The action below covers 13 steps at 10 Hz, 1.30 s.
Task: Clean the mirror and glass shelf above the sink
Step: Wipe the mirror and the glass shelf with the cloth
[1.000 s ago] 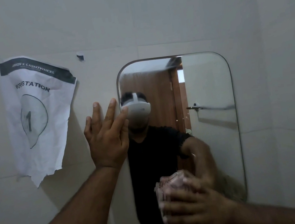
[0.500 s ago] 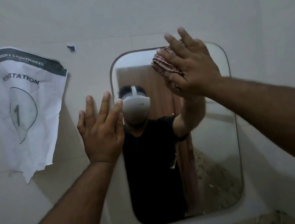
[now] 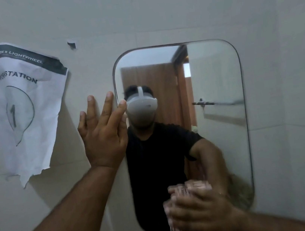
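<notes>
A rounded rectangular mirror (image 3: 215, 79) hangs on the pale wall. My left hand (image 3: 104, 133) lies flat and open against the wall at the mirror's left edge, with its forefinger tip on the glass. My right hand (image 3: 198, 212) is pressed against the lower part of the mirror and grips a reddish patterned cloth (image 3: 180, 191), which is blurred by motion. The mirror reflects a person in a black shirt with a white headset. The glass shelf and the sink are out of view.
A crumpled paper sign (image 3: 26, 113) reading "Workstation 1" is stuck to the wall left of the mirror. A small dark mark (image 3: 71, 44) sits on the wall above. In the mirror I see a reflected towel rail (image 3: 216, 102) and a wooden door.
My right hand with the cloth has swept from the top of the mirror down to its lower part. The left hand has stayed at the mirror's left edge.
</notes>
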{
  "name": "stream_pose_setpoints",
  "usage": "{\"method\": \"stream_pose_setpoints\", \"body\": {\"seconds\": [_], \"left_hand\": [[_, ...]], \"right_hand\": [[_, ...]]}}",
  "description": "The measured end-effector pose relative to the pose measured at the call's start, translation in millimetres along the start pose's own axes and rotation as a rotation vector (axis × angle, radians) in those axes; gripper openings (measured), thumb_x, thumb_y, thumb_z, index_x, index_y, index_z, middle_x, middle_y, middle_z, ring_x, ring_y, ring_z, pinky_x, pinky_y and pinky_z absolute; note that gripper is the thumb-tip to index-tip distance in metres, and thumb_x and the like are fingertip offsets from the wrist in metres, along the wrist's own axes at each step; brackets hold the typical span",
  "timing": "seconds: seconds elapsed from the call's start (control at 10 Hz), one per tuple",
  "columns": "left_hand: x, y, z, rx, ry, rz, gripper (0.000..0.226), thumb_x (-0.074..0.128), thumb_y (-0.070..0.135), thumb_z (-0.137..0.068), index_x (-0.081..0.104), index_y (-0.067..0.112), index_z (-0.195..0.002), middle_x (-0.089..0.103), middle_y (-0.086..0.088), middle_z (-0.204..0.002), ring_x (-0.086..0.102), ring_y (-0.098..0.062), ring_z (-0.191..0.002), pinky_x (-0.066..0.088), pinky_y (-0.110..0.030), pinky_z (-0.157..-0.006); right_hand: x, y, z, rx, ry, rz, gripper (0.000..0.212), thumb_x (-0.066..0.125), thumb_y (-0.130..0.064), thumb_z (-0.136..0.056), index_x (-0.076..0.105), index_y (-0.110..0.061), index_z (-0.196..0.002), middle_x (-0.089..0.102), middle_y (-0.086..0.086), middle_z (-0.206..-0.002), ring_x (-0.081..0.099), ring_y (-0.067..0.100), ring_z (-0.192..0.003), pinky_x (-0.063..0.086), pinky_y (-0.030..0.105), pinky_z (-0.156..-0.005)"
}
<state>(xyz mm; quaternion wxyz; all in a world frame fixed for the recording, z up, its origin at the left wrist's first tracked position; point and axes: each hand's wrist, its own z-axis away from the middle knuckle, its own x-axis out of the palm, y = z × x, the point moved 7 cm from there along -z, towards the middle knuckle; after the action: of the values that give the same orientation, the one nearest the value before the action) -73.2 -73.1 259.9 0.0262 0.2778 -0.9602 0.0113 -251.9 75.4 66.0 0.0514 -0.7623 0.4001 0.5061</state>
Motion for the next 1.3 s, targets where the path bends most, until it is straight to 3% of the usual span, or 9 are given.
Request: {"method": "stream_pose_setpoints", "body": {"seconds": [0.1, 0.2, 0.3, 0.4, 0.5, 0.6, 0.8, 1.1, 1.3], "left_hand": [[0.8, -0.8, 0.0, 0.004, 0.008, -0.005, 0.039, 0.05, 0.04, -0.112, 0.061, 0.037, -0.148, 0.044, 0.006, -0.169, 0.024, -0.031, -0.165, 0.023, -0.055, -0.128], [0.9, -1.7, 0.3, 0.006, 0.015, -0.006, 0.039, 0.047, 0.042, -0.112, 0.061, 0.038, -0.149, 0.044, 0.007, -0.17, 0.023, -0.029, -0.166, 0.019, -0.051, -0.128], [-0.6, -0.3, 0.6, 0.003, 0.02, -0.008, 0.039, 0.046, 0.042, -0.112, 0.061, 0.038, -0.148, 0.044, 0.007, -0.169, 0.023, -0.03, -0.166, 0.019, -0.051, -0.128], [-0.9, -0.7, -0.2, -0.001, 0.018, -0.016, 0.039, 0.047, 0.042, -0.112, 0.061, 0.038, -0.148, 0.045, 0.007, -0.169, 0.024, -0.031, -0.165, 0.02, -0.051, -0.128], [0.7, -1.9, 0.4, 0.005, 0.019, -0.025, 0.039, 0.046, 0.042, -0.112, 0.06, 0.038, -0.148, 0.044, 0.007, -0.169, 0.023, -0.03, -0.166, 0.02, -0.051, -0.127], [1.7, -2.3, 0.9, -0.003, 0.01, -0.02, 0.039, 0.047, 0.042, -0.112, 0.059, 0.038, -0.149, 0.044, 0.007, -0.17, 0.021, -0.03, -0.166, 0.019, -0.052, -0.128], [-0.8, -1.3, -0.2, -0.016, -0.035, 0.02, 0.039, 0.048, 0.041, -0.112, 0.06, 0.036, -0.149, 0.04, 0.006, -0.171, 0.019, -0.031, -0.167, 0.017, -0.052, -0.129], [-0.3, -1.2, 0.2, -0.007, -0.016, 0.026, 0.039, 0.046, 0.041, -0.113, 0.056, 0.039, -0.15, 0.042, 0.007, -0.171, 0.02, -0.03, -0.166, 0.015, -0.048, -0.129], [1.3, -2.2, 1.8, -0.013, -0.01, 0.04, 0.039, 0.045, 0.04, -0.113, 0.053, 0.039, -0.152, 0.04, 0.009, -0.171, 0.021, -0.029, -0.166, 0.018, -0.052, -0.129]], "right_hand": [[25.8, -4.4, 3.1, 0.157, -0.226, -1.306, 0.05, 0.019, -0.038, -0.115, 0.053, -0.026, -0.15, 0.063, -0.009, -0.147, 0.056, 0.003, -0.137, 0.039, 0.016, -0.116], [27.9, -8.4, 12.5, 0.283, -0.128, -1.204, 0.046, 0.048, -0.047, -0.108, 0.055, -0.029, -0.149, 0.066, -0.003, -0.144, 0.058, 0.008, -0.136, 0.04, 0.02, -0.116], [-3.9, -11.8, 13.4, 0.135, -0.001, -0.289, 0.063, 0.065, -0.058, -0.095, 0.047, -0.041, -0.153, 0.052, 0.002, -0.158, 0.046, 0.009, -0.146, 0.036, 0.033, -0.119], [-46.4, -23.8, -3.0, 0.185, 0.005, -0.077, 0.075, 0.071, -0.069, -0.084, 0.044, -0.05, -0.151, 0.046, 0.0, -0.16, 0.052, -0.002, -0.137, 0.037, 0.041, -0.117], [-88.9, -25.2, -6.1, 0.198, -0.067, 0.268, 0.075, 0.074, -0.059, -0.089, 0.046, -0.03, -0.152, 0.055, -0.003, -0.152, 0.06, 0.005, -0.132, 0.042, 0.046, -0.118], [-192.9, -4.7, -50.9, 0.22, 0.028, 0.858, 0.043, 0.067, -0.019, -0.102, 0.061, -0.015, -0.145, 0.051, 0.011, -0.158, 0.038, 0.035, -0.152, 0.039, 0.059, -0.118], [-327.8, 81.3, -121.4, 0.374, 0.22, 1.075, 0.057, 0.064, -0.03, -0.094, 0.057, -0.016, -0.148, 0.044, 0.013, -0.163, 0.032, 0.044, -0.154, 0.035, 0.059, -0.118], [-236.6, 93.8, -49.6, 0.397, 0.302, 1.11, 0.069, 0.049, -0.047, -0.101, 0.033, -0.024, -0.163, 0.028, 0.003, -0.172, 0.023, 0.035, -0.159, 0.028, 0.064, -0.12], [-149.4, 47.0, 23.8, 0.408, 0.243, 1.0, 0.07, 0.054, -0.043, -0.099, 0.036, -0.019, -0.162, 0.029, 0.007, -0.171, 0.025, 0.04, -0.158, 0.026, 0.065, -0.12]]}}
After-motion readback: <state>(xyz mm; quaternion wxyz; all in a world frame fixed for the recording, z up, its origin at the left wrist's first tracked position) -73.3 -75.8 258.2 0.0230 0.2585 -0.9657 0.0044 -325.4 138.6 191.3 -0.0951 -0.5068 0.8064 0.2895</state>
